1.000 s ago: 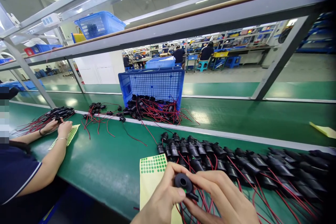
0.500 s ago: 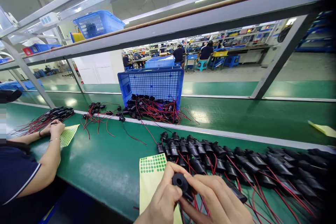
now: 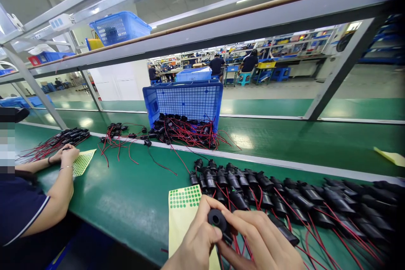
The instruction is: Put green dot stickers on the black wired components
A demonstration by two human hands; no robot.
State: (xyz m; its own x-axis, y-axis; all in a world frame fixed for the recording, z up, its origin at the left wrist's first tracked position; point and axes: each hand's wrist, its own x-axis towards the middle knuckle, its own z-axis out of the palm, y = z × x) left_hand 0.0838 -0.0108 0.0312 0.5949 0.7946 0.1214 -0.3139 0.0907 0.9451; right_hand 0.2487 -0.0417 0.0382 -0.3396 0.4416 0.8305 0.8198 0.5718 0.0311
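Both hands meet at the near edge of the green desk (image 3: 133,202). The left hand (image 3: 194,247) and right hand (image 3: 262,240) close their fingers around one black round connector (image 3: 217,219), held just above the yellow sticker sheet (image 3: 182,215). To the right lies a row of black connectors (image 3: 284,198) with red wires. Far behind stands a blue basket (image 3: 186,101). At the left, a co-worker's hands (image 3: 65,154) rest near another sheet.
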